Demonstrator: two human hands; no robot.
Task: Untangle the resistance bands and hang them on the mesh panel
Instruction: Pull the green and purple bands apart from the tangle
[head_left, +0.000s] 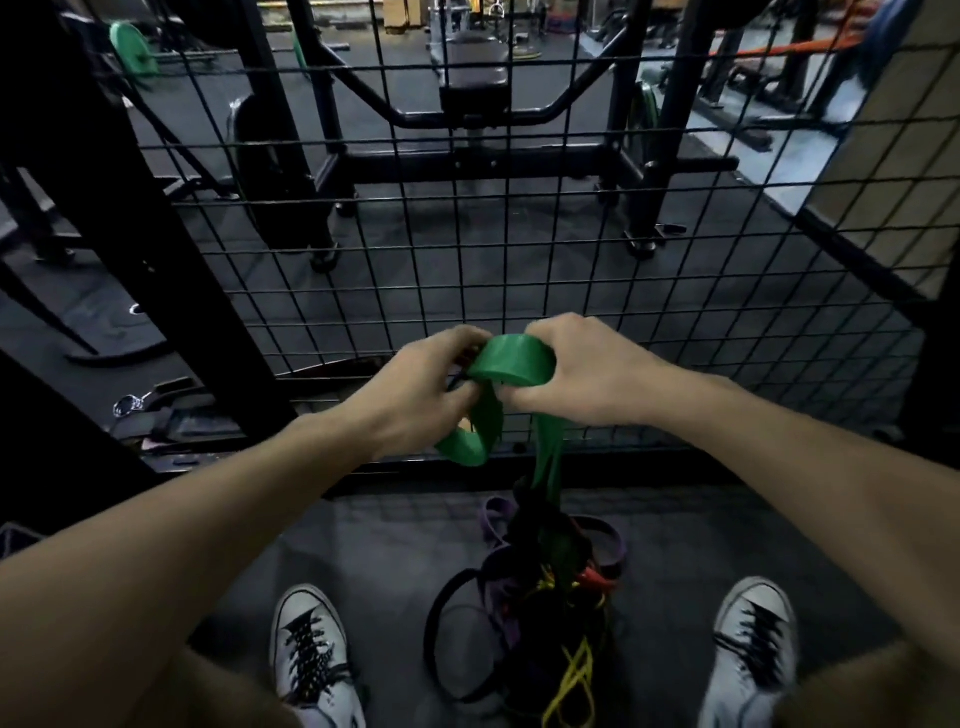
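Observation:
A wide green resistance band (511, 361) is held up in front of the black mesh panel (571, 249). My left hand (415, 384) grips its left part, fingers curled round the band. My right hand (576, 369) grips the loop's right side. The green band hangs down in loops and runs into a tangled pile of bands (545, 582) on the floor between my shoes: purple, black, yellow and red ones knotted together.
The mesh panel stands upright right in front of me, its lower rail near the floor. Behind it are a dark weight bench (475, 83) and rack frames. My white shoes (309, 654) flank the pile. A metal clip (127, 405) lies at the left.

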